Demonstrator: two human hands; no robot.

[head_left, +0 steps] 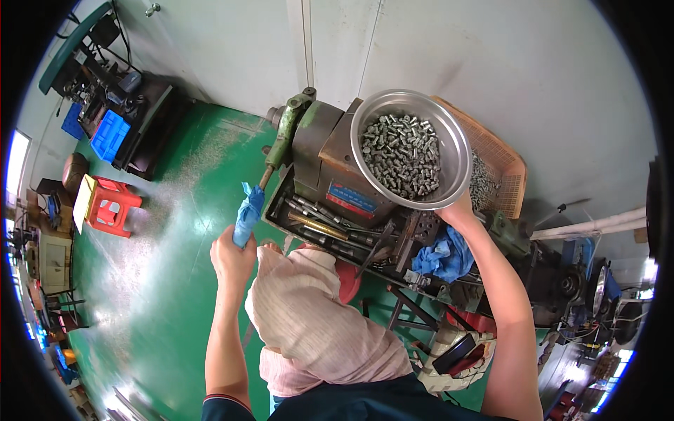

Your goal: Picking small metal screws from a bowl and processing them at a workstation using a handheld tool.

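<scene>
My left hand (pixel 233 258) is closed round the lower end of a lever handle (pixel 250 214) wrapped in blue cloth or plastic. The lever joins a green arm (pixel 287 126) on the side of a metal machine (pixel 312 151). A round steel bowl (pixel 460 158) sits over the machine's top, holding many small metal pins or rivets (pixel 401 156). My right hand (pixel 458 210) reaches in at the bowl's near right edge; its fingers are hidden by the bowl, so whether they hold anything is unclear. Behind the bowl, an orange-brown plastic basket (pixel 511 172) contains more small metal parts.
A tray (pixel 281 210) of metal rods and tools runs below the machine head. Blue crumpled cloth (pixel 446 256) lies near my right forearm. A bag (pixel 460 354) with a dark phone-like object hangs below. A red stool (pixel 112 207) and another machine (pixel 126 98) stand left.
</scene>
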